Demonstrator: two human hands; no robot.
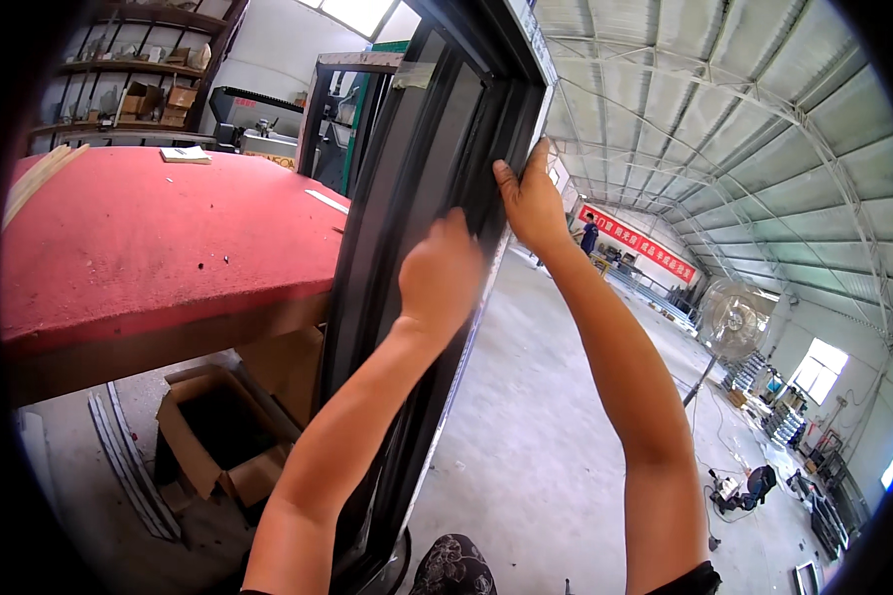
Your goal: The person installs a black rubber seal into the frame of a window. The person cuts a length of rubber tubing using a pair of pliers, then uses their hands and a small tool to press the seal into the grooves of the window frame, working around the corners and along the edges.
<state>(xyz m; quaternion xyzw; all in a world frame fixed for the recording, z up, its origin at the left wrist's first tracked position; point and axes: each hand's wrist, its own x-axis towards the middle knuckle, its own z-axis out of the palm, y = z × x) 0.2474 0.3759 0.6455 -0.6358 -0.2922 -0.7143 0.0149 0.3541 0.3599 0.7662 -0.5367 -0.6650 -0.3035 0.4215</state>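
Note:
A tall dark grey metal window frame (375, 233) stands upright and slightly tilted before me, next to the table. White and purple film runs along its right outer edge. My right hand (534, 203) grips that edge high up, thumb on the inner face and the other fingers round the outer side. Lower on the frame, my left hand (441, 273) is curled against the inner channel, blurred by motion. Whether anything small sits in its fingers is hidden. A strip of pale tape (413, 75) crosses the frame near its top.
At left stands a red-topped table (169, 238); an open cardboard box (200, 421) and metal strips (129, 461) lie below. Shelves (134, 64) rise behind. To the right are a standing fan (732, 319), a power tool (739, 488) on the floor and a distant person (589, 233).

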